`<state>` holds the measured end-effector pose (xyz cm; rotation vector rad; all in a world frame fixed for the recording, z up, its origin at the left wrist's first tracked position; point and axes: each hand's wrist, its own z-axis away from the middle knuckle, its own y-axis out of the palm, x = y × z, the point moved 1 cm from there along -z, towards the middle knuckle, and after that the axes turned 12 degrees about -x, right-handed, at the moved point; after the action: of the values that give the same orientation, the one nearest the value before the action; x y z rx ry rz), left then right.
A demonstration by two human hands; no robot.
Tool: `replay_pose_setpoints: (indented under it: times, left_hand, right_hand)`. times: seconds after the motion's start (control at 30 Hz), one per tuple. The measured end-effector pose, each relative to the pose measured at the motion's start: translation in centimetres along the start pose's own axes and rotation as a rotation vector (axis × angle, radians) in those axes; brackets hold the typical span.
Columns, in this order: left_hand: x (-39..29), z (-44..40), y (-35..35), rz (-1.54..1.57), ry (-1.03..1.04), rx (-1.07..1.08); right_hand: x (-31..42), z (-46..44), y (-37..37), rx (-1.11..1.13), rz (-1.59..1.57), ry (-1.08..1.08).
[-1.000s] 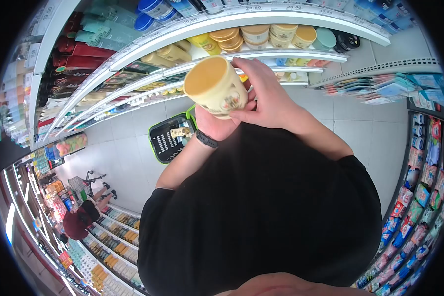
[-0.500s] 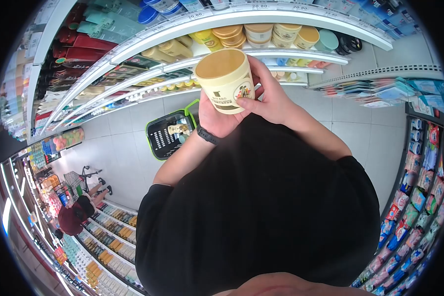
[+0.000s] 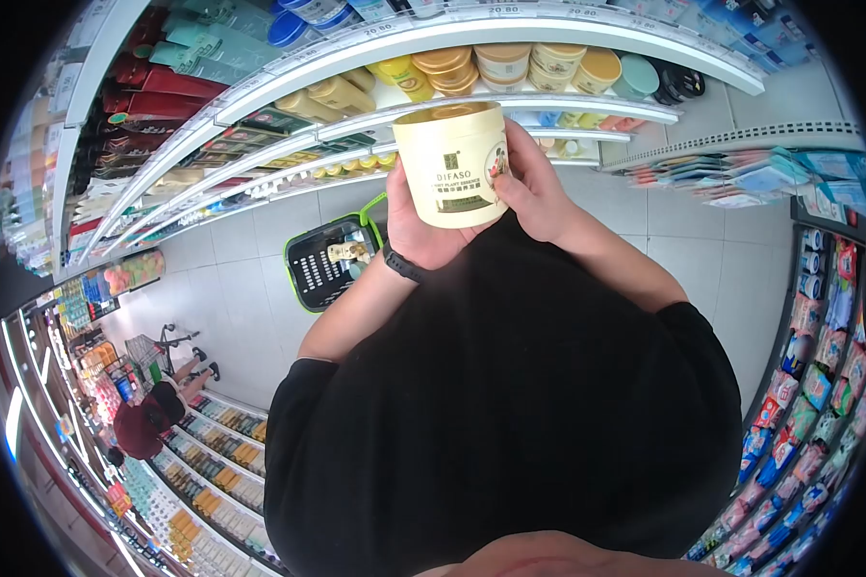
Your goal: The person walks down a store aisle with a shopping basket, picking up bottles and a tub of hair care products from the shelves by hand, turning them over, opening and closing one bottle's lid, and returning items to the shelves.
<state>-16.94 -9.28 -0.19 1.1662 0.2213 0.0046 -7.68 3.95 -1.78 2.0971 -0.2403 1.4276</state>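
Observation:
A cream-coloured jar [image 3: 449, 163] with a gold lid and a "DIFASO" label is held up in front of my chest, its front turned toward me. Under and along its left side my left hand [image 3: 423, 233] cups it, with a dark band on that wrist. On the right, my right hand [image 3: 536, 188] grips the jar with the thumb on the label and fingers behind, partly hidden. Similar gold-lidded jars [image 3: 556, 67] stand on the shelf just beyond.
A black shopping basket [image 3: 319, 271] with green trim sits on the tiled floor at left, with several items inside. White shelves [image 3: 356, 50] of bottles and tubes curve ahead. Packets hang on a rack [image 3: 799, 394] at right. A person [image 3: 149, 420] stands by a shopping cart [image 3: 144, 354] at lower left.
The jar has tilted so that its label faces me more fully and less of the lid's top shows. Both hands have stayed on it. The basket has not moved.

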Motion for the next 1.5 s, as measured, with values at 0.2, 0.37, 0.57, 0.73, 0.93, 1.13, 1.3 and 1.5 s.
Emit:
replay_pose_setpoints:
  times: [0.2, 0.37, 0.57, 0.73, 0.93, 1.13, 1.3, 1.5]
  left_hand:
    - [0.0, 0.2, 0.5, -0.020, 0.013, -0.063]
    - [-0.1, 0.2, 0.3, -0.037, 0.033, -0.078]
    - [0.0, 0.3, 0.1, 0.016, 0.024, -0.031]
    - [-0.1, 0.2, -0.1, 0.029, 0.002, -0.030]
    - [-0.1, 0.2, 0.1, 0.033, 0.009, -0.055]
    - [-0.1, 0.1, 0.4, 0.014, 0.026, -0.110]
    - [-0.3, 0.0, -1.5, 0.031, -0.090, 0.041]
    - [-0.4, -0.3, -2.3, 0.054, -0.143, 0.037]
  right_hand:
    - [0.5, -0.1, 0.1, 0.007, 0.067, -0.011]
    - [0.1, -0.1, 0.2, 0.005, 0.082, -0.033]
    - [-0.4, 0.0, 0.0, 0.014, 0.028, -0.010]
    - [-0.6, 0.0, -0.2, 0.018, 0.024, 0.002]
    - [-0.5, -0.1, -0.2, 0.013, 0.040, 0.032]
    - [0.0, -0.1, 0.1, -0.013, 0.040, 0.065]
    - [-0.6, -0.5, -0.6, -0.105, 0.187, 0.162]
    - [-0.5, -0.9, -0.8, -0.158, 0.080, 0.114]
